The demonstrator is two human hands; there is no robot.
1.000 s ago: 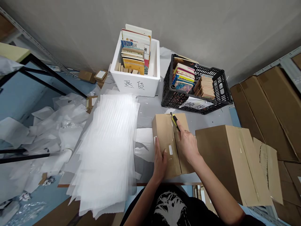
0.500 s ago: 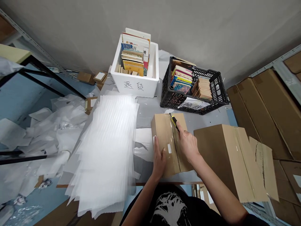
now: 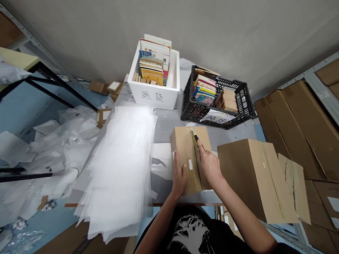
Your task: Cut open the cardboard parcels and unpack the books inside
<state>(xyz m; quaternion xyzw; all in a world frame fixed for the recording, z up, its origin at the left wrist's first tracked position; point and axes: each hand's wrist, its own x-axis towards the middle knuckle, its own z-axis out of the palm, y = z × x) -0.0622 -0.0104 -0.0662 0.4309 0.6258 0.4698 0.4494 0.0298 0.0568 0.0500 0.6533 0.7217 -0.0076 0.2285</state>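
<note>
A small taped cardboard box [image 3: 185,148] lies on the grey table [image 3: 166,123] in front of me. My right hand [image 3: 209,164] is closed round a yellow and black utility knife [image 3: 195,138], whose tip rests on the taped centre seam near the box's far end. My left hand [image 3: 179,176] lies flat on the near left part of the box top, fingers stretched out, pressing it down.
A larger cardboard box [image 3: 254,176] stands right of the small one. A stack of white foam sheets [image 3: 122,165] covers the table's left. At the back stand a white foam bin of books [image 3: 156,76] and a black crate of books [image 3: 217,95]. Flat cartons [image 3: 299,123] lean at right.
My right hand and the knife have stayed at the far end of the seam, shifting only slightly. The left hand stays on the box. The view has drifted a little.
</note>
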